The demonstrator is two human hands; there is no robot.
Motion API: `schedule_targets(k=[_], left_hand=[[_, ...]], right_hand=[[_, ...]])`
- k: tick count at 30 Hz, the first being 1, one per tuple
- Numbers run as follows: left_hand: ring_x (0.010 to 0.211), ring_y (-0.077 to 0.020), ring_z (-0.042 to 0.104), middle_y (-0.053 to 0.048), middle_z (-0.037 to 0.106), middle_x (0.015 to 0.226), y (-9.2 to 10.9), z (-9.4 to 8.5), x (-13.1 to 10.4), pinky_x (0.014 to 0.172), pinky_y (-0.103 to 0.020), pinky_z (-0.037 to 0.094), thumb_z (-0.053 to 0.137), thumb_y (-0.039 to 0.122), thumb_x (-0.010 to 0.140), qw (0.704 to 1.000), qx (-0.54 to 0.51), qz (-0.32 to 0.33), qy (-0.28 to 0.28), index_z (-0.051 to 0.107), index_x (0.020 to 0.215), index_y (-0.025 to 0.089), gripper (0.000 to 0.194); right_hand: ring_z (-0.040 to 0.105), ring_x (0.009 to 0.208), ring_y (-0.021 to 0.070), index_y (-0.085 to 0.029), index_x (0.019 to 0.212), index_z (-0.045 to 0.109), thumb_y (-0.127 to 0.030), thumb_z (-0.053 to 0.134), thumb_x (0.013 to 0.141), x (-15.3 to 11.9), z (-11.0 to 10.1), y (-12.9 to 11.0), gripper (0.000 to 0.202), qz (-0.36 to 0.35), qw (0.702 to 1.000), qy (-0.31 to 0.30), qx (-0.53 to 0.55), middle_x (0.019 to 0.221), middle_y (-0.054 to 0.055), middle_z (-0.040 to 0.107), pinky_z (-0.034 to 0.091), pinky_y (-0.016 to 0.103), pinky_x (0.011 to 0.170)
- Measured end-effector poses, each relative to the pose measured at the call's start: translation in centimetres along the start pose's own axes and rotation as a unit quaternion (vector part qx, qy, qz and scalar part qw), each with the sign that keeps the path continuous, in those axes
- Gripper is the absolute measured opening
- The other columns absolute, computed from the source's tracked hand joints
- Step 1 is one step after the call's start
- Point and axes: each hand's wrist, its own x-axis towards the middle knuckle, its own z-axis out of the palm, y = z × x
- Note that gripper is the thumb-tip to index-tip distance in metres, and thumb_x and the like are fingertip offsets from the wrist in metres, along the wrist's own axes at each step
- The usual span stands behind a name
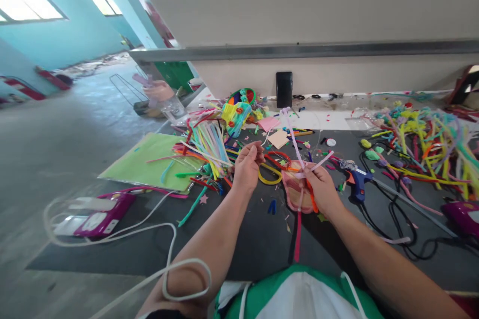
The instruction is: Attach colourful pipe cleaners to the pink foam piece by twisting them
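Observation:
My right hand [322,187] grips a pale lilac pipe cleaner [292,135] that rises from my fingers, with a short end sticking out to the right. Under that hand lies a pink oval craft piece [295,190] with an orange strip and a pink stem trailing down. My left hand [247,167] is closed, its fingertips pinched near a thin pale strand; what it holds is too small to tell. A yellow pipe-cleaner loop [270,175] lies between the hands on the dark mat [262,239].
A bundle of coloured pipe cleaners [209,147] lies left on a green sheet [149,162]. A blue glue gun [357,182] with black cables sits right, beside a large pipe-cleaner heap [430,142]. A black phone [284,89] leans on the partition. A magenta device [101,214] with white cord lies left.

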Motion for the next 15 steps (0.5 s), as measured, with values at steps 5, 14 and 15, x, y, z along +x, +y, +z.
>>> schedule_targets(k=[5, 14, 15], left_hand=[[0.063, -0.0082, 0.054, -0.003, 0.062, 0.081, -0.1, -0.6, 0.5, 0.059, -0.022, 0.046, 0.069, 0.032, 0.077, 1.0, 0.0, 0.023, 0.018, 0.07, 0.094, 0.016, 0.023], [0.063, -0.0092, 0.055, -0.004, 0.063, 0.08, -0.7, -0.6, 0.2, 0.059, -0.023, 0.046, 0.068, 0.032, 0.077, 1.0, -0.004, 0.009, 0.01, 0.07, 0.093, 0.015, 0.023], [0.063, -0.0094, 0.056, -0.004, 0.063, 0.08, -0.7, -0.6, 0.2, 0.059, -0.023, 0.046, 0.068, 0.032, 0.077, 1.0, -0.002, 0.009, 0.009, 0.07, 0.093, 0.015, 0.023]], right_hand=[[0.053, 0.05, 0.0092, -0.019, 0.082, 0.062, -0.036, 0.07, 0.076, 1.3, -1.9, -2.1, 0.02, -0.073, 0.988, 0.08, 0.111, 0.06, -0.003, 0.062, 0.038, 0.019, 0.044], [0.056, 0.052, 0.0091, -0.02, 0.08, 0.057, -0.03, 0.07, 0.075, 2.5, -3.9, -4.3, 0.017, -0.154, 0.958, 0.142, 0.197, 0.068, -0.002, 0.064, 0.039, 0.019, 0.041], [0.055, 0.052, 0.009, -0.02, 0.08, 0.057, -0.031, 0.07, 0.075, 2.4, -3.7, -4.2, 0.018, -0.154, 0.959, 0.139, 0.195, 0.069, -0.002, 0.064, 0.039, 0.019, 0.041]])
